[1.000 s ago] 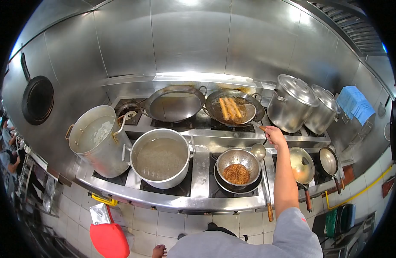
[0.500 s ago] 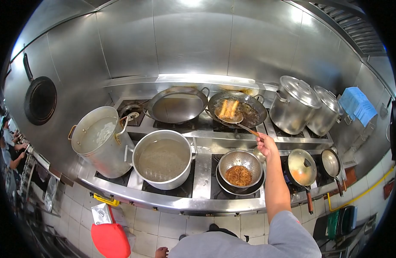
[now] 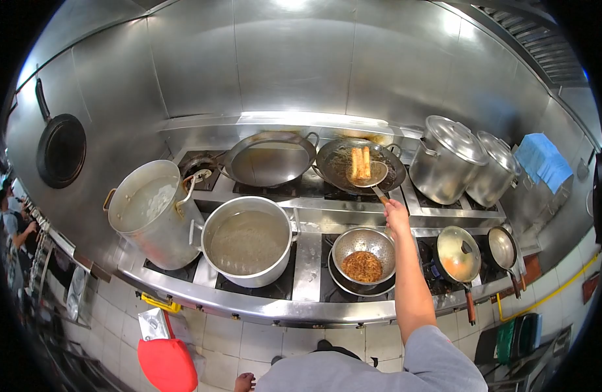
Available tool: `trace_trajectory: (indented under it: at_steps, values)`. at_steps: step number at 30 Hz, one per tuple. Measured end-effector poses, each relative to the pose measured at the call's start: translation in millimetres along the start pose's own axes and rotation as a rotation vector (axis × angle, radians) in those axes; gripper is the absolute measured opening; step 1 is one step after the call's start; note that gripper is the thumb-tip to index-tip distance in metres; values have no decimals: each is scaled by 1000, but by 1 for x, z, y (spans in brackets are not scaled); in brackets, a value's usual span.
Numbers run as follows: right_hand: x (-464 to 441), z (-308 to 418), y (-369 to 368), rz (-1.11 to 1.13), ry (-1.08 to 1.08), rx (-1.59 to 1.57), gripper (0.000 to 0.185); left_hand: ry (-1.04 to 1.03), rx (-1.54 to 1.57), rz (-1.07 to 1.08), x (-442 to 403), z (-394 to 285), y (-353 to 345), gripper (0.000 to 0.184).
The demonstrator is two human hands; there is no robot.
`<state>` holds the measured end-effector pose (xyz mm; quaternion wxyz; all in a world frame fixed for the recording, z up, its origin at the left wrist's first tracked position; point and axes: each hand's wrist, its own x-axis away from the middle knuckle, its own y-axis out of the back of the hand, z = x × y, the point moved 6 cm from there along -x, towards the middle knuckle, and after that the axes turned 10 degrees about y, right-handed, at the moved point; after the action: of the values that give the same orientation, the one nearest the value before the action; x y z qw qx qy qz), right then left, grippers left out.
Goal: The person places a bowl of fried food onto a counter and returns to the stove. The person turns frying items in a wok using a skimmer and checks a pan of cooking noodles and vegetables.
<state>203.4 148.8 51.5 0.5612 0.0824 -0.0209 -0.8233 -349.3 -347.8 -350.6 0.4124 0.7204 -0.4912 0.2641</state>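
Note:
My right hand is closed round the wooden handle of a skimmer. Several golden-brown fried rolls lie side by side on its mesh. The skimmer is over the wok of dark oil on the back row of the range. Low in the view, beside my body, hangs my left hand, touching nothing I can see; its fingers show in part, loosely apart. In front of the wok, a perforated metal bowl holds browned shredded bits and rests in a pan.
A second wok sits at the back. Left are a tall pot and a wide pot of liquid. Lidded pots and two pans stand right. A red-covered stool is on the floor; people are far left.
The skimmer with the rolls has shifted right over the oil wok and turned, so the rolls now point upright in view. My right hand has moved slightly left and down.

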Motion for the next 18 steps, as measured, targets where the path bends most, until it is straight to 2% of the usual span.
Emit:
trace_trajectory:
  at_steps: [9, 10, 12, 18]
  values:
    - [-12, -4, 23, -30, 247, 455, 40, 99, 13, 9, 6, 4, 2, 26]
    - [-6, 3, 23, -30, 246, 456, 40, 92, -2, -6, 8, 2, 4, 26]
    - [18, 40, 24, -46, 348, 659, 38, 97, 25, 8, 6, 2, 4, 26]
    - [40, 75, 36, -50, 403, 802, 39, 88, 61, 16, 8, -4, 5, 25]
